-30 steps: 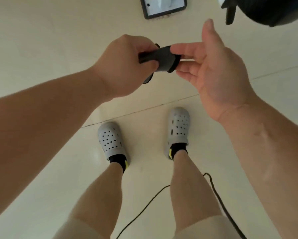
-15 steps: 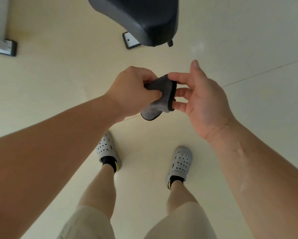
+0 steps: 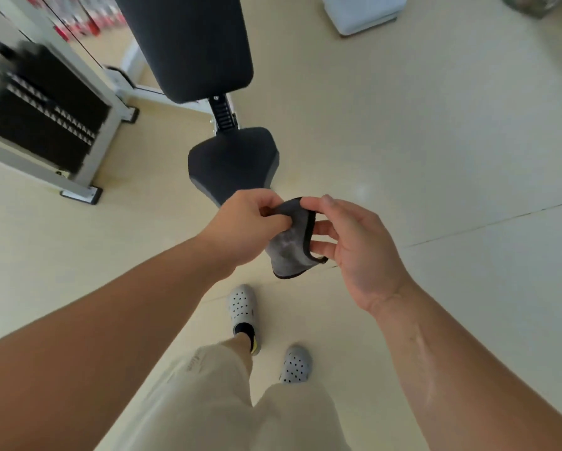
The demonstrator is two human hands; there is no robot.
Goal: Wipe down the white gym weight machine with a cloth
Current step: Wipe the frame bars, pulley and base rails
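Observation:
A folded grey cloth [image 3: 289,245] with a dark trim hangs between my hands at chest height. My left hand [image 3: 243,226] grips its upper corner with curled fingers. My right hand [image 3: 351,242] pinches the trimmed edge, thumb on top and fingers behind it. The white gym weight machine stands ahead: its white frame [image 3: 105,138] with the black weight stack [image 3: 41,109] is at the left. Its black seat [image 3: 234,161] sits just beyond my hands. The black backrest [image 3: 198,43] rises above the seat.
A white box-like object [image 3: 364,11] stands on the floor at the top right. My feet in grey perforated clogs [image 3: 242,307] stand on the cream tiled floor below my hands. Red-marked items [image 3: 77,21] show behind the frame at the top left.
The view has tilted up, so the seat, backrest and weight stack now show. My right thumb has closed onto the cloth's edge. My feet have stepped toward the machine.

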